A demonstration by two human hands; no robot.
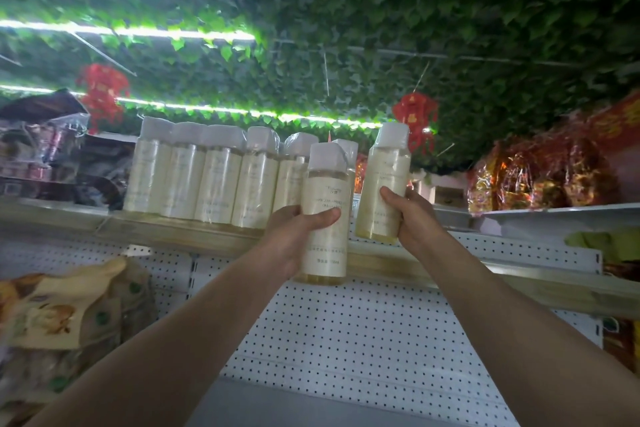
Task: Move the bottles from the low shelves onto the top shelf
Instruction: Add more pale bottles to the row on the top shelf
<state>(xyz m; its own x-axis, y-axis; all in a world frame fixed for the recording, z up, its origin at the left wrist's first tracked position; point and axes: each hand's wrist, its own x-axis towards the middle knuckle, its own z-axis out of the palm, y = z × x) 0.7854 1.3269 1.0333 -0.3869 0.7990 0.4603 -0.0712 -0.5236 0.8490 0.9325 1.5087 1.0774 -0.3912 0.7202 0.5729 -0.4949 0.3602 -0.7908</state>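
My left hand [294, 236] grips a cream bottle [323, 246] with a white cap, held upright in front of the top shelf's edge [173, 236]. My right hand [412, 218] grips a second matching bottle [382, 184], whose base is at the shelf's edge. Several more of the same bottles [221, 180] stand in a row on the top shelf, left of my hands. One further bottle [348, 149] is partly hidden behind the bottle in my left hand.
Dark wrapped packs [52, 156] fill the top shelf's left end, and red-gold foil packages [540, 177] its right. White pegboard [363, 333] backs the shelving below. Paper-wrapped goods [65, 319] sit lower left. Green leaves, light strips and red ornaments [415, 114] hang from the ceiling.
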